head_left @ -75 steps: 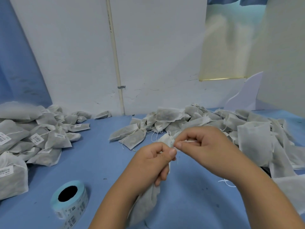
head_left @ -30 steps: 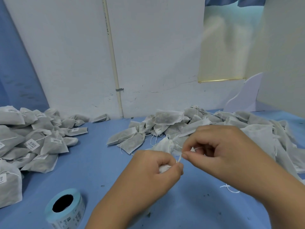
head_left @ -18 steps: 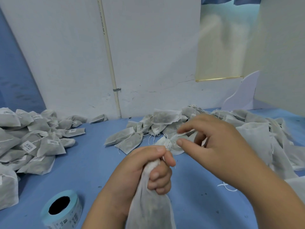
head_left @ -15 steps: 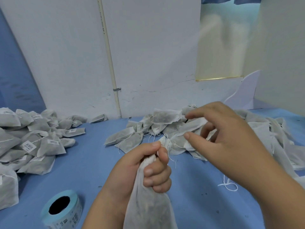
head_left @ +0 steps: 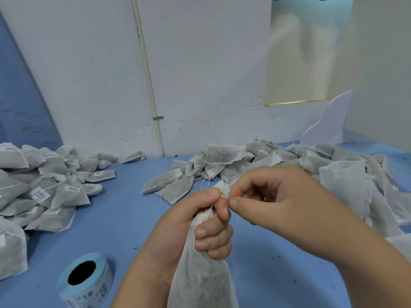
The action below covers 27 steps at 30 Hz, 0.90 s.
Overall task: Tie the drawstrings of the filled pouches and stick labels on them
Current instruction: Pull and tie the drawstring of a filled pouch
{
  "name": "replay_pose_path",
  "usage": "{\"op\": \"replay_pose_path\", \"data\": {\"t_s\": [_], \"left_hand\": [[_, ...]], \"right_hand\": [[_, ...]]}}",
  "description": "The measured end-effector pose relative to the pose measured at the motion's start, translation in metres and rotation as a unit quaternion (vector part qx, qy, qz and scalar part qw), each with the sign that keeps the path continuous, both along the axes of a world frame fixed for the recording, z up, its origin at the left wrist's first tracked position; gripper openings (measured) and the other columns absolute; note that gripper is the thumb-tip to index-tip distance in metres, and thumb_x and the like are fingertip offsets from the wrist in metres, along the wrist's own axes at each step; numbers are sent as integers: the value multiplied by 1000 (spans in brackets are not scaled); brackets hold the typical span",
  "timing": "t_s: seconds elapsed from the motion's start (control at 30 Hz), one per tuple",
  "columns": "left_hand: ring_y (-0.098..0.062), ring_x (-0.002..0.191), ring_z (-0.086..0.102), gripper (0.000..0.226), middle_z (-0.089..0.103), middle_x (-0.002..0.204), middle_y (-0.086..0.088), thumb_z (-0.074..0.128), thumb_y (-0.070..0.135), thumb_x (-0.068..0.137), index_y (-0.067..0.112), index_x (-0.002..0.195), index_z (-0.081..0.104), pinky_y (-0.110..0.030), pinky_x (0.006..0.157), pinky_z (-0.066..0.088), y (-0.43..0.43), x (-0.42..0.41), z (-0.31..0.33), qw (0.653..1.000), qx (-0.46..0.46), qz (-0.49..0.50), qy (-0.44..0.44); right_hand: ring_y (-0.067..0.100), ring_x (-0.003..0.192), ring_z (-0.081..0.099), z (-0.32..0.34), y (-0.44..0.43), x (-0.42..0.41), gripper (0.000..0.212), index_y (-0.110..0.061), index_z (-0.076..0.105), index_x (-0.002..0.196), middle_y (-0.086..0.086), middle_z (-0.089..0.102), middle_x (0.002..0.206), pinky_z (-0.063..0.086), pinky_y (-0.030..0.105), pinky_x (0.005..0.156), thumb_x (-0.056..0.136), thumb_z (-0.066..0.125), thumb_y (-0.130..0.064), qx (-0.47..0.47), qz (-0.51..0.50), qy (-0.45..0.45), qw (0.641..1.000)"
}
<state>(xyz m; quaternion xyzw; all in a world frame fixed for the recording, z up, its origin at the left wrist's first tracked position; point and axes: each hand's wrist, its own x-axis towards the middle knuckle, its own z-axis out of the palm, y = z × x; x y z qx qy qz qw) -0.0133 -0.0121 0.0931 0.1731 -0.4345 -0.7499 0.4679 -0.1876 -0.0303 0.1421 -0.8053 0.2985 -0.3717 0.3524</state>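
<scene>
A white filled pouch (head_left: 202,278) hangs upright in front of me, its neck gripped in my left hand (head_left: 191,221). The gathered top of the pouch sticks out above that fist. My right hand (head_left: 273,196) sits just to the right, with its thumb and forefinger pinching the thin white drawstring (head_left: 223,196) at the neck. A roll of barcode labels (head_left: 85,278) on a blue core lies on the blue table (head_left: 115,218) at the lower left.
A heap of labelled pouches (head_left: 44,192) fills the left side. A larger heap of unlabelled pouches (head_left: 278,161) spreads from the middle back to the right edge. A white wall with a pipe (head_left: 149,85) closes off the back of the table.
My left hand turned the pouch upright and gripped its neck. My right hand opened and lifted away half a second ago, then came back to pinch the drawstring.
</scene>
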Motion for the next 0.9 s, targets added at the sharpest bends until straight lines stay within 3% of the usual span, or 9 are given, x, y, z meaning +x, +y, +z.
{"op": "replay_pose_path", "data": {"t_s": [0.13,0.23,0.47,0.73,0.9], "left_hand": [[-5,37,38,26,40,43,6,76,31,77,9,66,66,-21,44,35,3,0,0,999,-18,9,-38],[-6,38,38,27,41,45,5,72,29,81,8,66,63,-21,45,36,5,0,0,998,-36,1,-44],[-8,38,38,28,43,47,3,61,27,86,11,64,61,-23,47,38,5,-3,1,994,-58,36,-89],[-13,43,39,29,49,51,0,65,35,79,12,60,65,-27,51,34,8,-1,5,974,-65,95,-196],[-11,41,49,27,56,49,4,70,40,70,13,63,71,-20,47,41,11,2,10,959,-43,122,-252]], "right_hand": [[6,55,45,0,-3,-2,14,-18,68,67,9,65,66,39,21,53,78,69,-9,35,53,0,998],[6,56,45,-2,-4,0,9,-19,66,64,22,67,78,40,23,56,71,64,-14,59,79,6,995],[5,52,42,-6,-7,0,26,-20,65,60,-11,51,53,37,20,51,76,64,1,42,66,15,997],[6,50,38,-9,-12,-3,7,-20,64,61,-14,47,51,34,21,49,65,59,-17,36,58,59,996],[6,52,38,-12,-15,-4,9,-25,65,61,-14,46,51,34,23,51,63,59,-19,40,80,69,994]]}}
